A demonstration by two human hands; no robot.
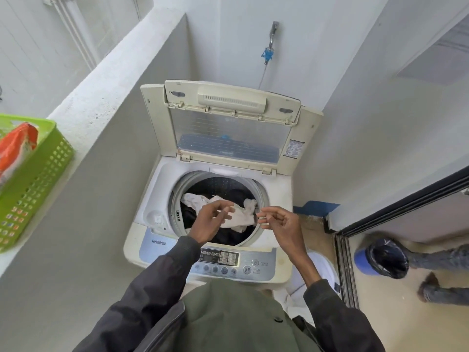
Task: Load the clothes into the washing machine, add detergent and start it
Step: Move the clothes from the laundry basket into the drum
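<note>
A cream top-loading washing machine (pixel 276 199) stands in front of me with its lid (pixel 228 128) raised. Dark clothes (pixel 228 237) and a white garment (pixel 198 200) lie in the drum. My left hand (pixel 209 221) hovers over the drum's front, fingers loosely bent, holding nothing. My right hand (pixel 278 223) hovers over the drum's right rim, fingers relaxed and empty. The control panel (pixel 229 262) with its start button lies just below both hands. An orange and white packet (pixel 16 151) lies in a green basket (pixel 38 184) on the left ledge.
A grey parapet wall (pixel 101 102) runs along the left. A tap (pixel 270 44) with a blue hose fitting hangs on the back wall. To the right are a sliding door track (pixel 345 270), a blue bin (pixel 380 259) with a black liner and another person's legs (pixel 441 255).
</note>
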